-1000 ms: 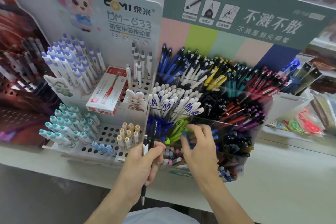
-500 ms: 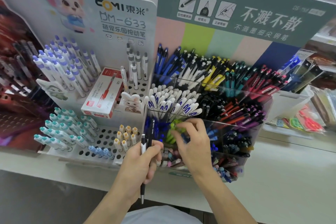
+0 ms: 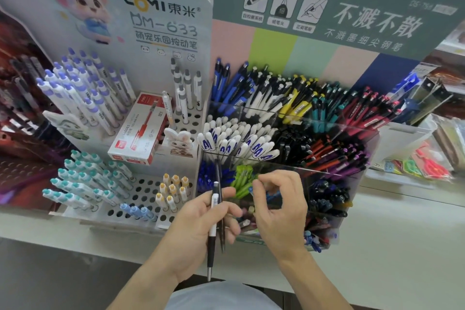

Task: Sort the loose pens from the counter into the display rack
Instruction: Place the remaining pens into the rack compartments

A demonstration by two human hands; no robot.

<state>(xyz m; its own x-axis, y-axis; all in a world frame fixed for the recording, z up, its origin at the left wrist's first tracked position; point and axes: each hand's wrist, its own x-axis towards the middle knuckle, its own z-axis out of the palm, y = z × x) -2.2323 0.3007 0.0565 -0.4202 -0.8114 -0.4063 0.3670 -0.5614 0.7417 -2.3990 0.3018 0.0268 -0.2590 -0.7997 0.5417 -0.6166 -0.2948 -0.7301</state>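
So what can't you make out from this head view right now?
- Right hand: fingertips pinch something small and blue; hand covers it.
- Rack's front compartments: contents behind both hands hidden.
- Left hand: second dark pen beside the black-and-white pen, motion-blurred.

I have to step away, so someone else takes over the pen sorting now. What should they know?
Left hand: grips two loose pens, a black-and-white click pen and a slim dark pen.
Right hand: fingers curled, pinching a blue pen at the clear acrylic display rack, beside the green pens.
Done: cannot tell.
Left: seat the blue pen, then sort the two held pens.
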